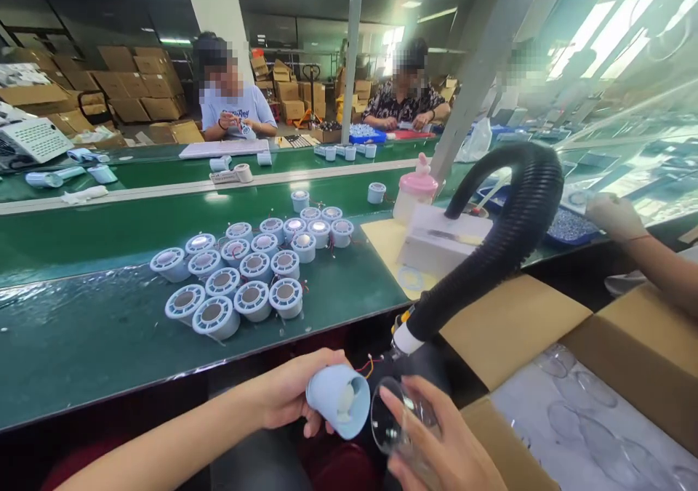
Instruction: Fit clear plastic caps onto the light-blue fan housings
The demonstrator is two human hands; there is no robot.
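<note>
My left hand (297, 389) is wrapped round a light blue plastic cup-shaped housing (334, 396), tilted so its open end faces right. Something whitish sits inside it, and thin red and yellow wires (371, 364) stick out near its rim. In my right hand (436, 433) is a clear transparent cup (386, 417), its mouth close to the housing with a small gap between them. Both are held over my lap, in front of the table edge. On the green table (98, 345) stand several similar blue housings (252, 298) with round discs on top.
A black corrugated hose (491, 236) arches over the table's right side, by a white box (436, 240) and a pink-lidded jar (414, 193). An open carton (523, 316) with clear cups stands at right. A co-worker's arm (648, 236) reaches in there; other people sit across.
</note>
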